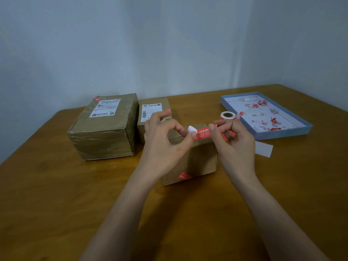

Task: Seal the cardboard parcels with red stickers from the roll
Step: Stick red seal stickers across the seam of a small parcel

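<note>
Above the nearest parcel point(190, 159), which already carries one seal, the left hand point(165, 142) pinches the white backing and the right hand point(233, 140) grips the red sticker point(204, 131), peeling unfinished; both rear parcels point(105, 127) show stickers.

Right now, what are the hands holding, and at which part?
A red rectangular paper sticker: left hand pinches its white peeled corner, right hand its other end.
</note>
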